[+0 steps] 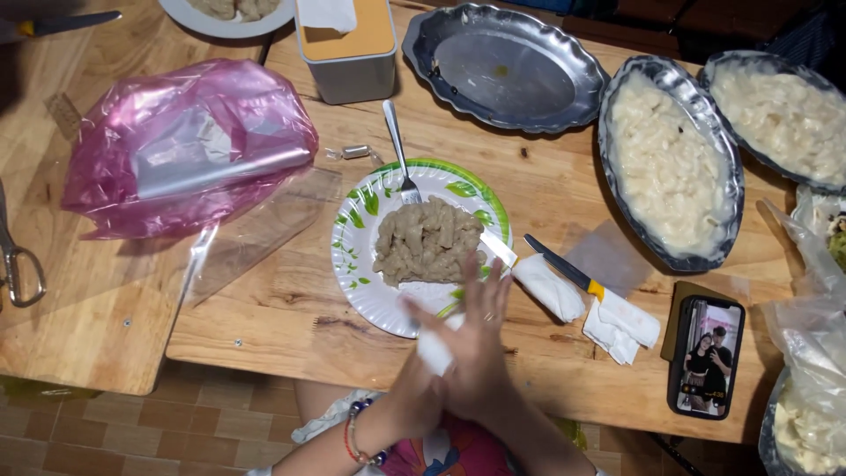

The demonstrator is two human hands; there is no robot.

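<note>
Your left hand (419, 388) and right hand (480, 348) press a white wrapper (434, 351) together in their grip, two trays (617, 97) already filled, filling (426, 240) remaining on the paper plate (361, 282).

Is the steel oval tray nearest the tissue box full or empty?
Empty: the steel oval tray shows bare metal with only small specks, unlike the two filled trays beside it.
</note>
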